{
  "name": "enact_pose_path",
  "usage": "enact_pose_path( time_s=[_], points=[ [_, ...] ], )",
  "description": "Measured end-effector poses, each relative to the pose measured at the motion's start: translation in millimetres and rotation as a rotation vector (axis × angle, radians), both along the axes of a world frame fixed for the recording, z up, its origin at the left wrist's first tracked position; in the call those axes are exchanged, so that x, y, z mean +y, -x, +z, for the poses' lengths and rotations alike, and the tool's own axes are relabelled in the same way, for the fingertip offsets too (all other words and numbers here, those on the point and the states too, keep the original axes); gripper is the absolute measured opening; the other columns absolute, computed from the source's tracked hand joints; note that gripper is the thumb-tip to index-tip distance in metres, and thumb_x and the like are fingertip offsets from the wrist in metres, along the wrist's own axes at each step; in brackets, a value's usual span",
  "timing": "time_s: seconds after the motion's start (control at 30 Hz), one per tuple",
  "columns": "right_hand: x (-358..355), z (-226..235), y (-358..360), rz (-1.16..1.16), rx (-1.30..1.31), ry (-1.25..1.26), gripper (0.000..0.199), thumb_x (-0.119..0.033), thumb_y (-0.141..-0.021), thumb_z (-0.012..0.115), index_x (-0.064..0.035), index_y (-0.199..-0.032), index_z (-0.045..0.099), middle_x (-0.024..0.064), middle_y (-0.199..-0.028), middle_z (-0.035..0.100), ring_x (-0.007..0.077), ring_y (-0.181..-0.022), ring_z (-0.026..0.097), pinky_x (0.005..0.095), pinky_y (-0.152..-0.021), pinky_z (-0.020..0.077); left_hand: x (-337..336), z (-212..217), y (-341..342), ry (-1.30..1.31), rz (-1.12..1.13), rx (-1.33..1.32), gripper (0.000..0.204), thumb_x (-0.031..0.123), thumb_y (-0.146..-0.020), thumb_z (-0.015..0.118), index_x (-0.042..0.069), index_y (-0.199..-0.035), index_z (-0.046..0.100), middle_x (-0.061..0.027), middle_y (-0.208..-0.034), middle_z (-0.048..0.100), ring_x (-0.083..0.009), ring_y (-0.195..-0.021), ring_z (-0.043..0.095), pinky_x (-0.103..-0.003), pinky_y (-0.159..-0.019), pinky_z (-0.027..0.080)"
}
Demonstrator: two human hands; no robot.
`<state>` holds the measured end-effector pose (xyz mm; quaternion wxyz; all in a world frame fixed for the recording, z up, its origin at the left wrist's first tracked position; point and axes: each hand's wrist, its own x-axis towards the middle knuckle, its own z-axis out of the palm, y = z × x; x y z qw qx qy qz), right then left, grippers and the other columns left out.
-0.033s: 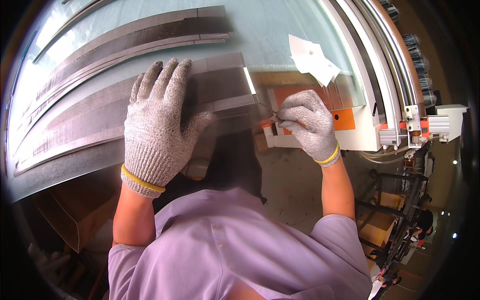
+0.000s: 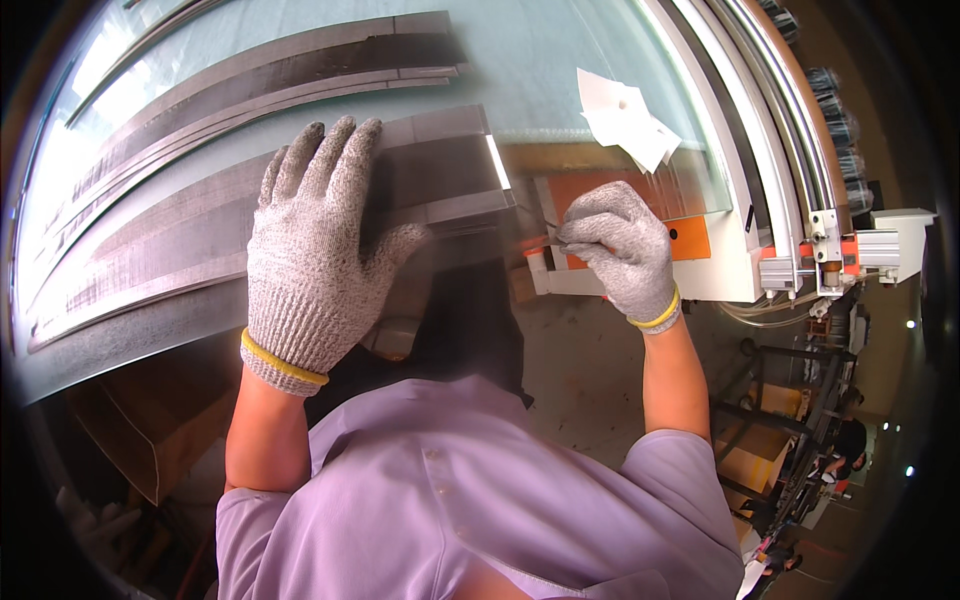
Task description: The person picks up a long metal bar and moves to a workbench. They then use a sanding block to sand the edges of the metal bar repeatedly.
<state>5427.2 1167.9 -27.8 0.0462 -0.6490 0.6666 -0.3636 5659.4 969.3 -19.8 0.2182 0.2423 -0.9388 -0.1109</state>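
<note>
My left hand (image 2: 315, 255), in a grey knit glove with a yellow cuff, lies flat with spread fingers on a long dark grey strip (image 2: 440, 165) laid on the glass table (image 2: 540, 60). My right hand (image 2: 620, 245), gloved the same way, is pinched shut on a small thin piece (image 2: 548, 228) at the strip's right end. I cannot tell whether that piece is a tool or part of the strip. More dark and grey strips (image 2: 300, 60) lie side by side further up the table.
Loose white paper pieces (image 2: 625, 120) lie on the glass beyond my right hand. A white and orange machine block (image 2: 700, 245) sits under the table's right edge, with metal rails (image 2: 790, 130) and a bracket (image 2: 840, 250) beside it. Cardboard boxes (image 2: 140, 430) stand below.
</note>
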Motion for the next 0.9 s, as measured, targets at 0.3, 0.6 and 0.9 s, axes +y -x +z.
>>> enact_pose_path(
  time_s=[0.3,0.6,0.9],
  points=[
    [-50,-3,-41,-0.261,-0.443,0.131,0.013,0.005,-0.086,0.071,0.0027,-0.098,0.074,0.0109,-0.091,0.070,0.0182,-0.084,0.068,0.0291,-0.078,0.0539,0,-3,1,0.024,0.042,-0.024,0.088,0.027,-0.067,0.088,0.007,-0.144,0.051,-0.0167,-0.147,0.052,-0.0422,-0.139,0.044,-0.049,-0.115,0.038],
    [-56,7,-50,-0.281,-0.554,0.121,0.007,0.005,-0.088,0.069,0.0043,-0.094,0.072,0.0104,-0.092,0.071,0.0156,-0.085,0.069,0.0287,-0.078,0.0544,-2,-5,1,0.049,0.039,-0.019,0.090,0.028,-0.065,0.089,0.006,-0.144,0.051,-0.0162,-0.147,0.053,-0.0418,-0.138,0.045,-0.049,-0.115,0.039],
    [-61,9,-52,-0.266,-0.642,0.142,0.012,0.004,-0.089,0.068,0.0046,-0.100,0.073,0.0100,-0.093,0.073,0.0160,-0.086,0.069,0.0279,-0.080,0.0531,0,-3,3,0.028,0.034,0.043,0.074,0.027,-0.072,0.084,0.006,-0.137,0.058,-0.0172,-0.143,0.056,-0.0414,-0.136,0.047,-0.049,-0.113,0.040]
  ],
)
